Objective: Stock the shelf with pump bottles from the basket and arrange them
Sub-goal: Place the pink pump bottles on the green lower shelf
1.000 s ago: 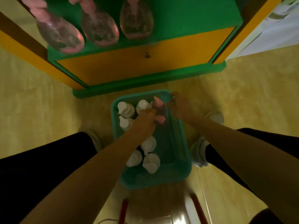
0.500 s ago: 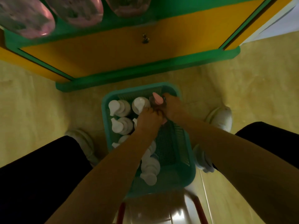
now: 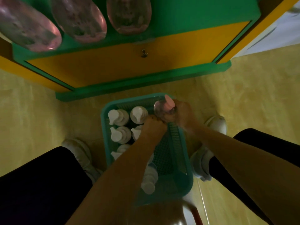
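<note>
A teal basket (image 3: 188, 168) stands on the floor between my feet. Several white pump bottles (image 3: 118, 116) fill its left side. At the far right corner of the basket my right hand (image 3: 183, 115) grips a clear pink pump bottle (image 3: 164, 106) by its body. My left hand (image 3: 154, 125) holds the same bottle from the left, lower down. Three clear pink bottles (image 3: 78, 20) stand on the green shelf (image 3: 194, 15) above.
A yellow cabinet door with a small knob (image 3: 143, 53) sits under the shelf. White shoes (image 3: 215, 124) flank the basket on the yellow floor. A stool with red legs (image 3: 197, 216) carries the basket at the bottom edge.
Both hands closed in on the pink bottle at the basket's far right corner and it has risen a little. The view dipped, then tilted back up.
</note>
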